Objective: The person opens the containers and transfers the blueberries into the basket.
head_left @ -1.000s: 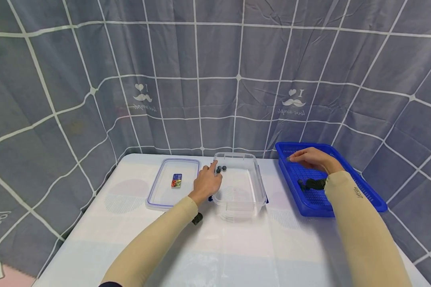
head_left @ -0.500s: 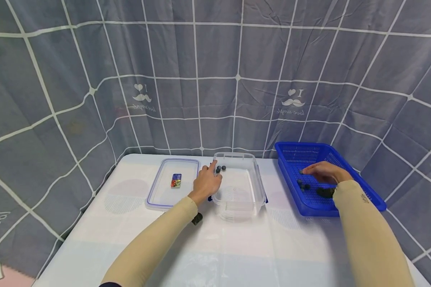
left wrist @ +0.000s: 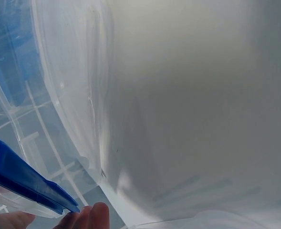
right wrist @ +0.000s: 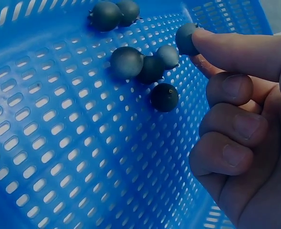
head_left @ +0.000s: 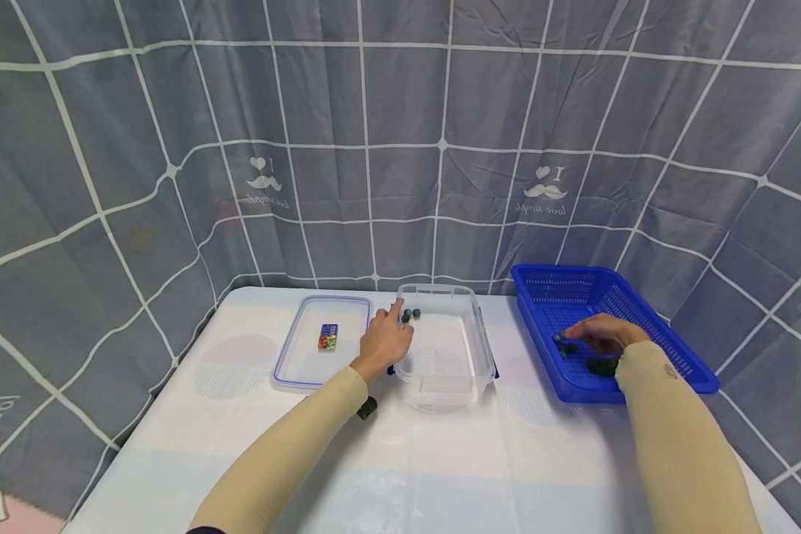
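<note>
My right hand (head_left: 601,334) is inside the blue basket (right wrist: 40,124), pinching a blueberry (right wrist: 186,39) between thumb and index finger. The other fingers curl toward the palm. Several more blueberries (right wrist: 127,63) lie on the slotted basket floor just beside it. My left hand (head_left: 383,341) grips the left wall of a clear plastic container (head_left: 450,348), index finger pointing along the rim. In the left wrist view its fingertips (left wrist: 100,217) show by a blue latch (left wrist: 30,179). Inside the container, a few blueberries (head_left: 417,313) sit near the far left corner.
A clear lid (head_left: 297,356) with a blue seal and a colourful label (head_left: 328,337) lies left of the container. All stand on a white patterned tablecloth (head_left: 440,460). A grey checked curtain (head_left: 400,178) hangs behind and at both sides.
My right hand, with a blueberry at its fingertips, has come from near the basket's far left rim down toward the berries on its floor. The left hand stays at the container wall.
</note>
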Action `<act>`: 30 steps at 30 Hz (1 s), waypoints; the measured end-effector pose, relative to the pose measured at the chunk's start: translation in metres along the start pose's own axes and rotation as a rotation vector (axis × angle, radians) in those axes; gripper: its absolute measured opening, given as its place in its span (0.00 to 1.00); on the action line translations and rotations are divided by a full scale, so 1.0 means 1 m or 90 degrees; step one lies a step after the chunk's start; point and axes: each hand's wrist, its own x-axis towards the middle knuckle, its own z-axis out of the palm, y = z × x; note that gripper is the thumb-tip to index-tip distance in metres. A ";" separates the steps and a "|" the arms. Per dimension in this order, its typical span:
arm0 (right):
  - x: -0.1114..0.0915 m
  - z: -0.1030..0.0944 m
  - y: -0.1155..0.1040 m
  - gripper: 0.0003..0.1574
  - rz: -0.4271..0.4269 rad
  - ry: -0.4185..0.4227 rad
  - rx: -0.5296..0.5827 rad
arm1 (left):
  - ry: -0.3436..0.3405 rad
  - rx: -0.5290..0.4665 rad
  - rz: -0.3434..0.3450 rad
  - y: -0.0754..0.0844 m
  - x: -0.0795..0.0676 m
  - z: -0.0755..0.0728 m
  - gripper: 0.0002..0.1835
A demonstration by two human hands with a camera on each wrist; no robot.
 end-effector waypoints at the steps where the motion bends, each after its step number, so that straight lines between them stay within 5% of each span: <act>1: 0.000 0.000 0.001 0.08 0.000 0.001 0.004 | -0.001 0.001 -0.001 0.000 0.000 0.000 0.34; 12: -0.004 0.005 -0.014 0.15 -0.056 0.008 -0.032 | 0.001 0.009 0.003 0.000 0.002 0.001 0.33; 18: -0.002 0.008 -0.037 0.34 -0.085 0.008 -0.047 | 0.003 0.005 0.004 -0.002 0.001 0.002 0.33; 30: -0.008 0.024 -0.099 0.35 -0.143 0.017 -0.064 | -0.003 0.006 -0.001 -0.001 0.002 0.002 0.33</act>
